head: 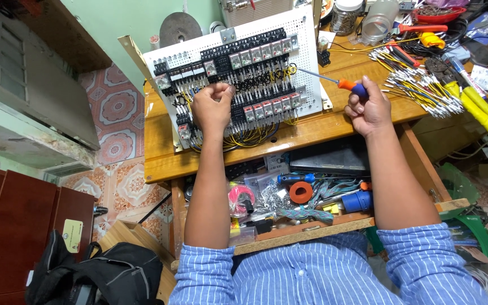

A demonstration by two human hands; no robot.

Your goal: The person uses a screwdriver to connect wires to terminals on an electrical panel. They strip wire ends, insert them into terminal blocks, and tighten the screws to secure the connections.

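A white perforated panel (pixel 306 51) stands tilted on the wooden table (pixel 323 130), carrying rows of black relay sockets (pixel 255 56) and yellow and black wiring (pixel 255 135). My left hand (pixel 212 107) is closed against the middle of the panel, over the wires and sockets; what its fingers pinch is hidden. My right hand (pixel 368 110) grips a screwdriver (pixel 350 86) with an orange and blue handle. Its thin shaft points left toward the panel's right side.
A bundle of cut yellow and black wires with ferrules (pixel 419 85) lies at the table's right, beside yellow-handled pliers (pixel 484 116). An open drawer (pixel 306 197) below holds tape rolls, a screwdriver and small parts. A black bag (pixel 103 277) sits on the floor at left.
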